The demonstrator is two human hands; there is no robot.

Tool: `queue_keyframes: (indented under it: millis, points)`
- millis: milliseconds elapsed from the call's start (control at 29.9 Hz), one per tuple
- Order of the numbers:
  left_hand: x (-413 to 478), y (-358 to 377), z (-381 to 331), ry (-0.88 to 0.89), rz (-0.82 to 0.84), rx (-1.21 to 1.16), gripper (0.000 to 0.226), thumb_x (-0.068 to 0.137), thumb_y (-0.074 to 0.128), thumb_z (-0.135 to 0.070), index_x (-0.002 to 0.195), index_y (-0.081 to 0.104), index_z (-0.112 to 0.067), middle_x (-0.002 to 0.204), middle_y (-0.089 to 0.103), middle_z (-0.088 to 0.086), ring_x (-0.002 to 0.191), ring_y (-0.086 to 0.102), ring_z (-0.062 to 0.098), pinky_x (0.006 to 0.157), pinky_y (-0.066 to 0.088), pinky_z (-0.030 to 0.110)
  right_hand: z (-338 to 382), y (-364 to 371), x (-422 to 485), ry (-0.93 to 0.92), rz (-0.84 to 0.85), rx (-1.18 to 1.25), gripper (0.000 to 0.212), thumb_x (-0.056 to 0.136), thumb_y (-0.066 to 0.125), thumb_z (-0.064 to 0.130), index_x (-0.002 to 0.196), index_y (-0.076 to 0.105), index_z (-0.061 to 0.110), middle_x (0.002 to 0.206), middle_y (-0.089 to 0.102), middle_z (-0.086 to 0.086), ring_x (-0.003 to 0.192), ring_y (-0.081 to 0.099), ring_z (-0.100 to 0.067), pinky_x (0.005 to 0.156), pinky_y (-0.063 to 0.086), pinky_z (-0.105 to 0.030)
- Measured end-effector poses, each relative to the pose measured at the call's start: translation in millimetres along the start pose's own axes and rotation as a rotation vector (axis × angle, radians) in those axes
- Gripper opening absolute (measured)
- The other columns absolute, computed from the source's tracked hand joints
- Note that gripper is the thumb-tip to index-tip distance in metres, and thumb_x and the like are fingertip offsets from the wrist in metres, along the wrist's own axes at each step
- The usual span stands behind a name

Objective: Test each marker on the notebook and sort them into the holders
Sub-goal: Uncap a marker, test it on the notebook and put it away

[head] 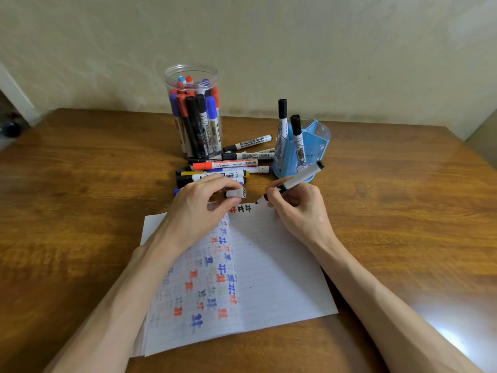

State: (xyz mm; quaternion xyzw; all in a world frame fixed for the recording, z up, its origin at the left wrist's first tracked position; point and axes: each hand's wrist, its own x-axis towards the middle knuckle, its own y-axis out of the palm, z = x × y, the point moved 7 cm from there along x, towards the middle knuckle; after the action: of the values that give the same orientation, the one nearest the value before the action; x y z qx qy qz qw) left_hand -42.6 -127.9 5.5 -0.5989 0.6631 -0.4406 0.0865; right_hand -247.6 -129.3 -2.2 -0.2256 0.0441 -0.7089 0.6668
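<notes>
Left hand: the left hand [200, 211] lies over the upper left part of the notebook. Its thumb and fingers are curled round a grey cap [236, 193], and the cap's open end faces right.
Right hand: the right hand [295, 208] grips the marker [304, 175] in a writing hold, fingers bunched low on the barrel.
Marker: white barrel, uncapped, tilted. Its dark tip points down and left at the top edge of the page, and its black rear end rises to the right, in front of the blue holder.
Notebook: the notebook [269, 265] lies open on the table, near the person, under both forearms. The left page carries many test marks [212, 278] in red, blue and black. A short row of red and black marks sits at the top of the right page, just left of the marker's tip.
Clear jar: the clear jar [192, 111] stands at the back, left of centre, packed with upright markers capped in red, blue, purple and black.
Blue holder: the blue holder [304, 154] stands right of the jar, with two black-capped markers [297, 130] upright in it.
Loose markers: the loose markers [228, 165] lie in a heap between the jar and the blue holder, just beyond the left hand.
Table: the table [80, 184] is brown wood and stands against a pale wall [349, 49].
</notes>
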Motion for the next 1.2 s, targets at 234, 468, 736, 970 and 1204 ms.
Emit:
queue_keyframes:
  millis: [234, 468, 736, 970, 1204]
  points:
    - [0.8, 1.9, -0.9, 0.026, 0.017, -0.030, 0.027, 0.090, 0.072, -0.030, 0.117, 0.072, -0.028, 0.105, 0.066, -0.017, 0.099, 0.066, 0.007, 0.078, 0.062, 0.034, 16.3, -7.6, -2.4, -0.025, 0.035, 0.256, 0.009, 0.100, 0.068, 0.007, 0.101, 0.068, -0.001, 0.083, 0.078, -0.016, 0.067, 0.075, -0.016, 0.057, 0.050, -0.014]
    - [0.2, 0.2, -8.3, 0.040, 0.012, -0.024, 0.030, 0.089, 0.077, -0.021, 0.117, 0.073, -0.028, 0.107, 0.069, -0.014, 0.102, 0.063, 0.001, 0.077, 0.055, 0.015, 19.4, 6.0, -6.2, -0.062, 0.159, 0.206, 0.016, 0.094, 0.079, 0.013, 0.108, 0.075, 0.006, 0.085, 0.078, 0.000, 0.068, 0.072, -0.012, 0.064, 0.059, -0.025]
    - [-1.6, -10.7, -12.3, 0.033, -0.074, -0.001, 0.030, 0.090, 0.076, -0.013, 0.118, 0.074, -0.019, 0.107, 0.066, -0.014, 0.090, 0.053, -0.020, 0.069, 0.045, 0.003, 10.3, 1.6, -6.5, 0.170, 0.246, 0.392, 0.021, 0.107, 0.060, 0.018, 0.116, 0.076, 0.012, 0.094, 0.080, -0.014, 0.079, 0.075, -0.027, 0.065, 0.054, -0.031]
    - [0.4, -17.0, -6.9, -0.012, -0.103, -0.052, 0.028, 0.091, 0.069, -0.028, 0.119, 0.074, -0.025, 0.115, 0.065, -0.020, 0.108, 0.053, -0.021, 0.089, 0.042, 0.000, 9.7, -13.7, -1.5, 0.019, 0.218, 0.213, 0.019, 0.093, 0.079, 0.020, 0.109, 0.079, 0.009, 0.087, 0.081, -0.007, 0.079, 0.079, -0.021, 0.063, 0.062, -0.028]
    - [-1.1, -19.4, -9.3, -0.042, -0.102, -0.096, 0.040, 0.085, 0.065, -0.036, 0.119, 0.075, -0.020, 0.111, 0.068, -0.017, 0.100, 0.059, -0.020, 0.085, 0.046, 0.002, 3.8, -5.4, -0.2, -0.072, 0.185, 0.121, 0.018, 0.094, 0.079, 0.021, 0.108, 0.080, 0.010, 0.075, 0.076, 0.007, 0.066, 0.069, -0.003, 0.063, 0.052, -0.015]
